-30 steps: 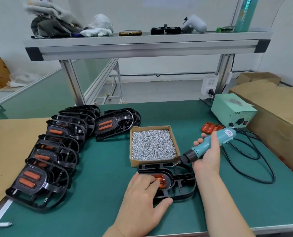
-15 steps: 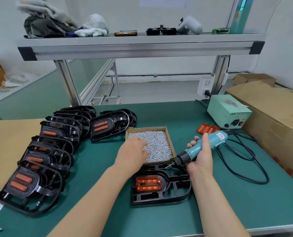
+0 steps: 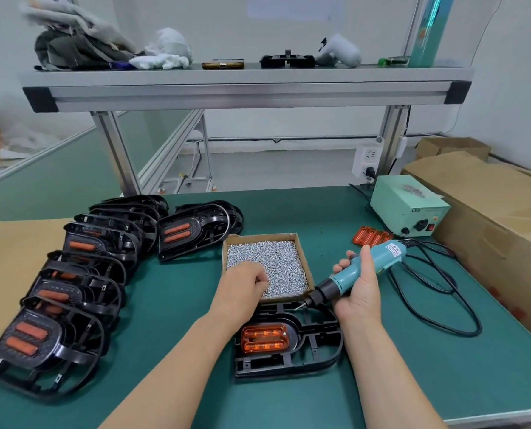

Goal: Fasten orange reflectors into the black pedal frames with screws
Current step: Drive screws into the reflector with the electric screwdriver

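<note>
Sitting in the black pedal frame at the front of the green surface, the orange reflector faces up. Just behind stands the box of screws. The left grip is curled into the pile; whether it pinches one I cannot tell. The right grip wraps the teal screwdriver, bit over the frame's far edge. Finished pedals line the left.

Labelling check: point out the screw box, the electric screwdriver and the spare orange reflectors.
screw box (image 3: 258, 238), head view, far cardboard wall
electric screwdriver (image 3: 386, 255), head view, teal barrel near the cord end
spare orange reflectors (image 3: 371, 237), head view, top face
</note>
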`<action>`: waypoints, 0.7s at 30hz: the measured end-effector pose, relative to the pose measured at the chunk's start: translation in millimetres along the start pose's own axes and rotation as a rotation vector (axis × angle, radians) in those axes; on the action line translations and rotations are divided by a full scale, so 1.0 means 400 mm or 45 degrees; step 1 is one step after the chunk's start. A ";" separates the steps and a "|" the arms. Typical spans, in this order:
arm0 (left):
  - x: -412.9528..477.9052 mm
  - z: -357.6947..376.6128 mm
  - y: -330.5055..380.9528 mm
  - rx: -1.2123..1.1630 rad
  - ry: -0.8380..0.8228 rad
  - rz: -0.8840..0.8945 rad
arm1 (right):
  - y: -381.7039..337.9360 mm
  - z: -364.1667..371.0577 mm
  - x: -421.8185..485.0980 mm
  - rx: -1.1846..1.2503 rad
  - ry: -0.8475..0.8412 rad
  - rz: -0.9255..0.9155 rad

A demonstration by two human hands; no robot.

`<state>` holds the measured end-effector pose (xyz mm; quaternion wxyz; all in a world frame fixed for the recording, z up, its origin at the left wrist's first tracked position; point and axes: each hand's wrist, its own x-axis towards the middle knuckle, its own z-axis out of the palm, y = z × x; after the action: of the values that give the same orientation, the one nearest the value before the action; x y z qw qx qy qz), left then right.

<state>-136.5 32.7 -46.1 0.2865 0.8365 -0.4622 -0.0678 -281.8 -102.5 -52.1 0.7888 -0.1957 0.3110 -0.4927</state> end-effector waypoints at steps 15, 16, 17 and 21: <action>-0.017 -0.018 0.010 -0.313 0.175 -0.101 | 0.003 -0.004 0.007 -0.004 -0.029 -0.019; -0.022 -0.020 0.014 -0.350 0.182 -0.096 | 0.002 -0.003 0.007 -0.007 -0.031 -0.018; -0.029 -0.023 0.018 -0.390 0.186 -0.091 | 0.001 -0.002 0.007 -0.014 -0.033 -0.015; -0.077 -0.036 0.020 -0.500 0.186 -0.056 | -0.004 0.000 0.003 -0.030 -0.026 -0.001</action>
<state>-154.3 60.6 -34.4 0.4751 0.7773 -0.3997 -0.1019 -282.4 -104.1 -51.5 0.7894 -0.2100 0.3087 -0.4873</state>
